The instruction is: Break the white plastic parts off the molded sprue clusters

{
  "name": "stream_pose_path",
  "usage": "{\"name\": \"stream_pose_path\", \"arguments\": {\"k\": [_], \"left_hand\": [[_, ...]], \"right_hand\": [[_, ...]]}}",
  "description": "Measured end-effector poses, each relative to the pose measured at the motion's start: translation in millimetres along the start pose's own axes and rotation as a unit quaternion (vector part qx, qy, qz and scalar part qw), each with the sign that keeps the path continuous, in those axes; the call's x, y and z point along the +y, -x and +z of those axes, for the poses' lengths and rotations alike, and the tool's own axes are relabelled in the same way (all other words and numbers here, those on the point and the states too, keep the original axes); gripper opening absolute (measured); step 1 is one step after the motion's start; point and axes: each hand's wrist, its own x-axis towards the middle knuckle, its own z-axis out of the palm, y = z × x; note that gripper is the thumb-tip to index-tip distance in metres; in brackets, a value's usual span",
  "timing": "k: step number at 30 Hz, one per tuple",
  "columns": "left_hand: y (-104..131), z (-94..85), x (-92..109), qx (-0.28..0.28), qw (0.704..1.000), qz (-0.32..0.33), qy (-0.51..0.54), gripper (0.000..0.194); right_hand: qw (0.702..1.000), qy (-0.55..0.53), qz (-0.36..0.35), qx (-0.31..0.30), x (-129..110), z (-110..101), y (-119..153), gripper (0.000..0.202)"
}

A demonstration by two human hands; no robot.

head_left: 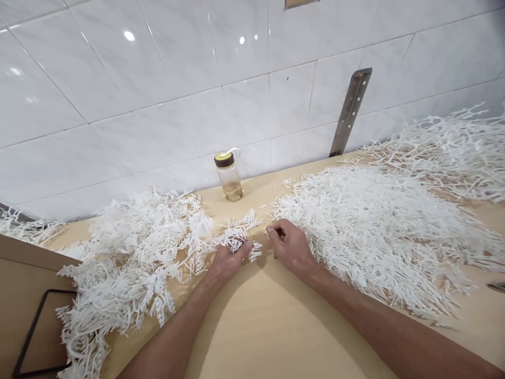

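Observation:
My left hand is closed around a white branching plastic sprig, whose tips stick out past the thumb and fingers. Just right of it, my right hand is curled in a pinch at the left edge of a heap of loose thin white pieces. Whatever lies between its fingertips is too small to make out. A tangled pile of white branching sprigs spreads out to the left, reaching close to my left hand.
A clear bottle with a dark and yellow lid stands behind my hands, near the tiled wall. More bare white branches lie at the back right. A metal bracket leans there. A black wire frame is at lower left.

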Motion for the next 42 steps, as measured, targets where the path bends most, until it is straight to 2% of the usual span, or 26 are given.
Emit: {"name": "stream_pose_path", "arguments": {"k": [3, 7, 16, 22, 30, 35, 37, 39, 42], "left_hand": [[-0.8, 2.5, -0.2, 0.022, 1.000, 0.006, 0.000, 0.036], [0.6, 5.7, 3.2, 0.018, 1.000, 0.017, -0.006, 0.033], [1.2, 9.0, 1.0, 0.047, 0.998, 0.010, 0.029, 0.032], [0.3, 9.0, 2.6, 0.051, 0.998, 0.021, 0.015, 0.028], [1.0, 14.1, 1.1, 0.059, 0.997, 0.042, -0.010, 0.021], [1.4, 10.1, 2.1, 0.006, 0.999, 0.043, -0.029, 0.022], [1.3, 7.6, 3.4, 0.001, 0.999, 0.032, -0.023, 0.024], [0.4, 6.2, 3.6, 0.024, 0.999, 0.022, -0.005, 0.025], [-1.9, 6.9, 1.9, 0.080, 0.997, 0.013, 0.021, 0.028]], "right_hand": [[0.997, -0.063, 0.006, -0.040, -4.2, -3.6, 4.0, 0.022], [0.993, -0.094, 0.001, -0.071, -12.1, -4.2, 10.7, 0.025], [0.986, -0.058, -0.029, -0.151, -10.6, -1.3, 9.6, 0.026], [0.990, -0.045, -0.041, -0.129, -2.3, 3.7, 11.0, 0.024], [0.992, 0.021, -0.076, -0.099, -7.9, 1.3, 15.0, 0.020], [0.987, 0.087, -0.104, -0.083, -5.2, 5.6, 12.3, 0.016], [0.989, 0.109, -0.084, -0.051, -3.1, 7.1, 8.8, 0.015], [0.993, 0.109, -0.041, -0.029, -1.5, 7.0, 6.1, 0.015], [0.996, 0.079, -0.006, -0.045, -3.0, 2.9, 6.5, 0.014]]}}
